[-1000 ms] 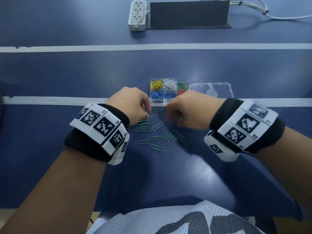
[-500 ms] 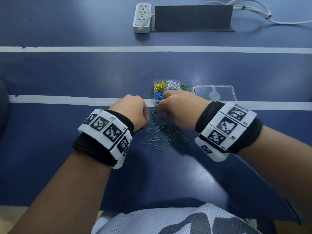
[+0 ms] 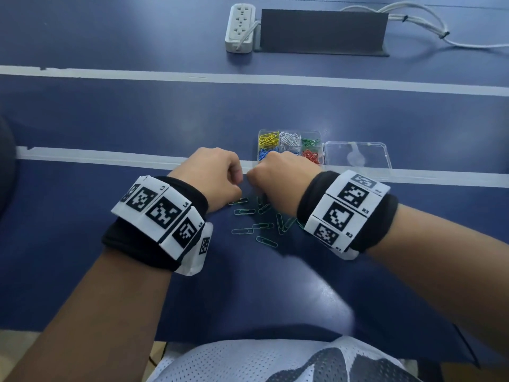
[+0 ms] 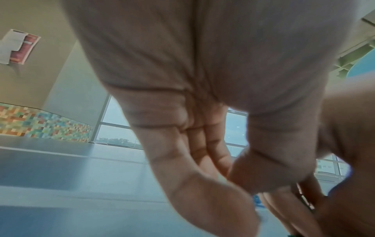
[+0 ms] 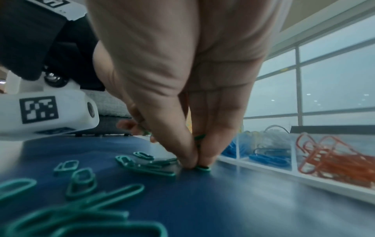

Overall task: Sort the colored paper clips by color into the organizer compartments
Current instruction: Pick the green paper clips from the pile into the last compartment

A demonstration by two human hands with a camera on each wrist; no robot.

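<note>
Right hand (image 5: pixel 182 80) pinches a green clip (image 5: pixel 202 168) flat on the table (image 3: pixel 248 285); left hand (image 3: pixel 212 180) curled, contents unclear. Light, slippery wire: lift by an end loop.

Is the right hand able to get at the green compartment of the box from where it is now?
Probably yes. The right hand sits just in front of the organizer, whose lid lies open to the side. The green compartment in the back row is uncovered, with nothing standing between.
</note>
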